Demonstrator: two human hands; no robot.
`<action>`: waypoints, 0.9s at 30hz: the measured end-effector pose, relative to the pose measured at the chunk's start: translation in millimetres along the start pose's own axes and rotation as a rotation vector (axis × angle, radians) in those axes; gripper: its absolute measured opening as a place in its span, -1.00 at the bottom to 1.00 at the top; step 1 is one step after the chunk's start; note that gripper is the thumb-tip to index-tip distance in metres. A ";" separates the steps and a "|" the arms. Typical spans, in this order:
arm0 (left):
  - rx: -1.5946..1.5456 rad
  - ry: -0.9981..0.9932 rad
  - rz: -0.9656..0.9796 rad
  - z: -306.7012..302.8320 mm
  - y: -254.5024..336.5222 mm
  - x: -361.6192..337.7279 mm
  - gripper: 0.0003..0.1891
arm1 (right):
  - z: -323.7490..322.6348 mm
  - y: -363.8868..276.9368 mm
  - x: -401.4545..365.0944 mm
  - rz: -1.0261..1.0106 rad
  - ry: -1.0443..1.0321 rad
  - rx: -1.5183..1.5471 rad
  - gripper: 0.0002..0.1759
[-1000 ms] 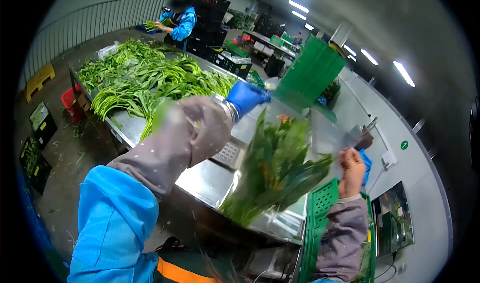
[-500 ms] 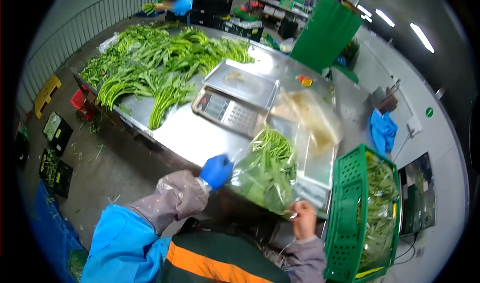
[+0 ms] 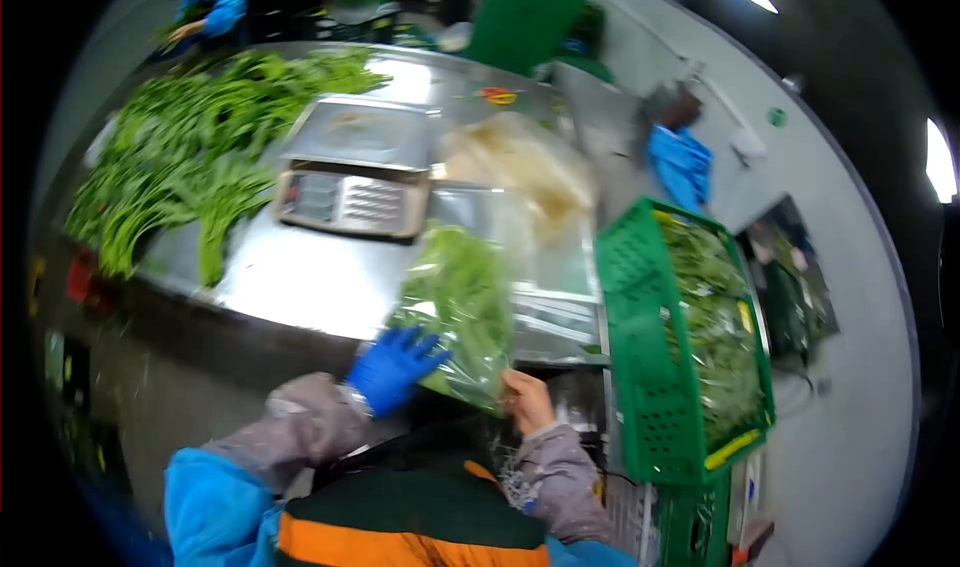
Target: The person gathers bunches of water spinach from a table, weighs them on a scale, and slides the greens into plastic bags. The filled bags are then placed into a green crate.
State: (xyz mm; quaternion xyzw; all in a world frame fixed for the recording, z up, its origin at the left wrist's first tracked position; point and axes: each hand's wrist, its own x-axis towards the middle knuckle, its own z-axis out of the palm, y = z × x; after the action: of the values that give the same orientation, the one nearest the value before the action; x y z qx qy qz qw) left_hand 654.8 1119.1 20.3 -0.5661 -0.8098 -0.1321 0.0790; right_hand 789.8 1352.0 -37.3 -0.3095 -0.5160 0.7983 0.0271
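Observation:
A clear plastic bag (image 3: 488, 359) filled with leafy green vegetables (image 3: 455, 277) lies at the table's front edge, stems pointing away from me. My left hand (image 3: 393, 369), in a blue glove, has its fingers spread at the bag's lower left side. It looks to be touching the plastic. Bare fingers of my right hand (image 3: 527, 400) pinch the bag's near right corner. Just beyond the bag stands a weighing scale (image 3: 347, 203) with a keypad and a steel pan.
Loose greens (image 3: 190, 147) cover the left of the metal table (image 3: 290, 277). Flat plastic bags (image 3: 525, 167) lie right of the scale. A green crate (image 3: 640, 337) of bagged greens stands at right. Another person's blue sleeve (image 3: 230, 2) shows at far left.
My view has swung right, so the table appears further left. My left hand has gone from closed to spread fingers by the bag. The right hand still pinches the corner.

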 end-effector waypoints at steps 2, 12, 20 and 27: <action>-0.103 0.101 0.031 -66.7 -6.9 34.2 -0.46 | 12.2 -20.4 -9.2 -0.243 0.063 0.162 -0.59; -0.565 -0.534 -0.001 -238.0 -10.4 167.5 -0.62 | 66.8 -66.8 -61.4 -0.829 -0.029 -0.156 -0.69; -1.013 0.079 0.025 -204.8 -38.0 230.7 -0.40 | -10.9 -211.1 -111.1 -0.747 0.579 0.116 -0.71; -0.727 -0.308 0.119 -154.0 -34.2 229.4 -0.51 | -220.4 -315.4 -68.4 -0.645 0.737 0.434 -0.57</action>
State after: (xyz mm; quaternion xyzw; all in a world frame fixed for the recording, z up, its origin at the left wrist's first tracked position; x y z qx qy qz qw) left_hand 539.9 1266.9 226.4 -0.6164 -0.6784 -0.3186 -0.2413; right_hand 873.0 1652.1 198.9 -0.3822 -0.3641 0.6761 0.5140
